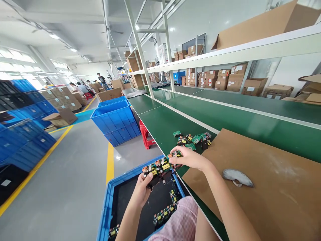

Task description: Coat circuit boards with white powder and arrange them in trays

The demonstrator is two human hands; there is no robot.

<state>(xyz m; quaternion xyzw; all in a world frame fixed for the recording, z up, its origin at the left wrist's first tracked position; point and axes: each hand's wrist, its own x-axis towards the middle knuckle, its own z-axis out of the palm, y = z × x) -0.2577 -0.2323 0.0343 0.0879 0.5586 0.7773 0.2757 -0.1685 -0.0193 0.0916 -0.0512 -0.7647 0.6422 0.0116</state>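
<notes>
A strip of joined circuit boards, crowded with yellow and orange components, spans the space between my two hands. My left hand grips its near left end, thumb on top. At the far right end, my right hand has its thumb and fingers closed around the last board. Below the strip stands a blue crate with a black bottom, where more circuit boards lie. Just beyond my right hand, a small heap of loose boards rests on the green bench.
Brown cardboard covers the near bench, with a grey-white curved object on it. Blue bins and a red stool stand left of the green bench. A white shelf crosses above. Several people are far back.
</notes>
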